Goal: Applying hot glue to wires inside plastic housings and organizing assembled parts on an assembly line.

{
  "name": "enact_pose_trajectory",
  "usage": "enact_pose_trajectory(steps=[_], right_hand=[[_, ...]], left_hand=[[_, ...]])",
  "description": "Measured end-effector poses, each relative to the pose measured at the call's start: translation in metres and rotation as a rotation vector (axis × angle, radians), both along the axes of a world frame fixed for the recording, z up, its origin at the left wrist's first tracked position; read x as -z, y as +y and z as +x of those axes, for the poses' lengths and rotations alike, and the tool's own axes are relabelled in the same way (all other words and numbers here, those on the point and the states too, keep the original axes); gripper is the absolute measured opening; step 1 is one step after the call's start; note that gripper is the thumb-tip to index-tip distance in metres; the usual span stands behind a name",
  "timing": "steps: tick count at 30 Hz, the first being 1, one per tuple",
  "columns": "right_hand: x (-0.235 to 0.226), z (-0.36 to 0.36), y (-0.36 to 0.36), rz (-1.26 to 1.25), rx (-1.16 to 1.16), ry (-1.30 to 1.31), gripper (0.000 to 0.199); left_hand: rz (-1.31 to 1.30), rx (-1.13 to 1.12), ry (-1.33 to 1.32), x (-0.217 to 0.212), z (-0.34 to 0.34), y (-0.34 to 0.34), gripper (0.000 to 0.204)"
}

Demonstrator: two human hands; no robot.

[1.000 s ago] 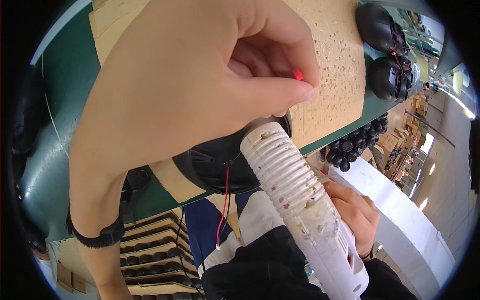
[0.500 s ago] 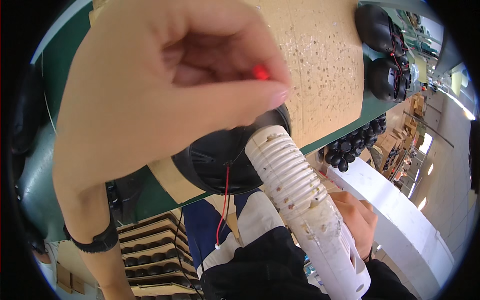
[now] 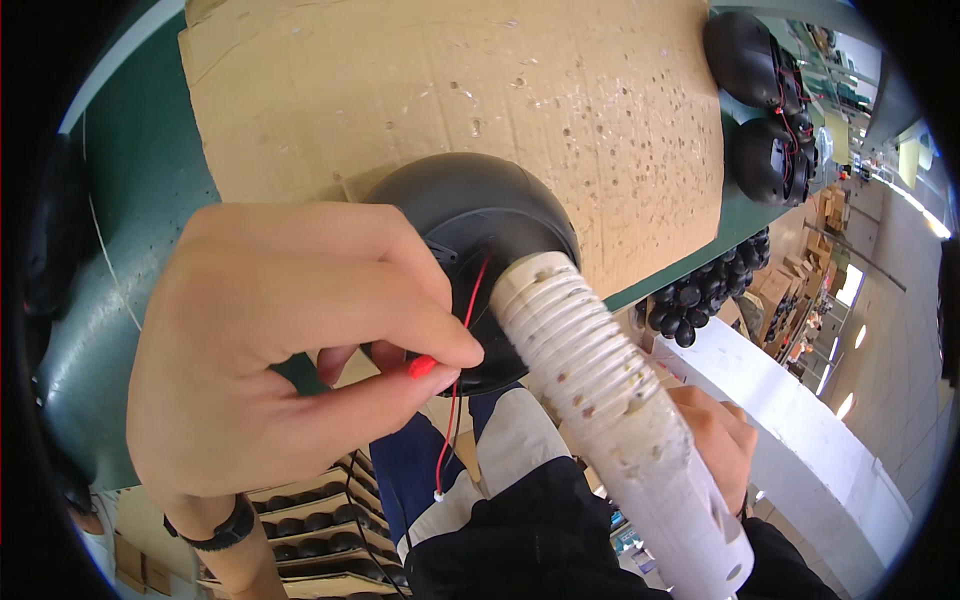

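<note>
Head view: my left hand (image 3: 265, 305) pinches a red connector (image 3: 422, 367) near the black shell (image 3: 465, 188), I cannot tell my right hand's (image 3: 718, 437) grip behind the white ribbed tool (image 3: 600, 375), whose tip might snag the red wire (image 3: 478, 287) beside it if either hand drifts.

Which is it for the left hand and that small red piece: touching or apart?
Touching. The head view shows the left hand pinching the small red piece between thumb and forefinger.
</note>
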State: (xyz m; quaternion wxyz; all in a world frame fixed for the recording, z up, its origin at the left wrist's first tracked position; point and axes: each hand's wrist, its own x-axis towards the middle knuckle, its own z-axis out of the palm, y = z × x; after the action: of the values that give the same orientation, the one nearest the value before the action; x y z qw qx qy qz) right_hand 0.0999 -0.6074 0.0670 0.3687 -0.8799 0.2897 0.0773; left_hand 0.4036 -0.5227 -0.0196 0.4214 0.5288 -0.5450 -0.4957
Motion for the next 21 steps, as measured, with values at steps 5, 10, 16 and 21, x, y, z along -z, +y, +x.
enact_pose_trajectory(steps=[5,10,16,21], right_hand=[[-0.01,-0.004,-0.009,0.069,0.088,0.047,0.029],[-0.016,-0.002,-0.007,0.107,0.169,0.015,0.032],[-0.061,0.038,-0.012,0.056,0.142,0.469,0.026],[-0.085,0.03,-0.025,0.256,0.282,0.255,0.04]], left_hand=[[-0.039,0.017,0.007,0.013,-0.002,-0.011,0.039],[-0.074,-0.011,-0.214,0.034,-0.005,0.022,0.089],[0.035,-0.181,-0.239,0.03,-0.045,0.023,0.121],[0.138,-0.32,-0.287,0.034,-0.048,0.044,0.122]])
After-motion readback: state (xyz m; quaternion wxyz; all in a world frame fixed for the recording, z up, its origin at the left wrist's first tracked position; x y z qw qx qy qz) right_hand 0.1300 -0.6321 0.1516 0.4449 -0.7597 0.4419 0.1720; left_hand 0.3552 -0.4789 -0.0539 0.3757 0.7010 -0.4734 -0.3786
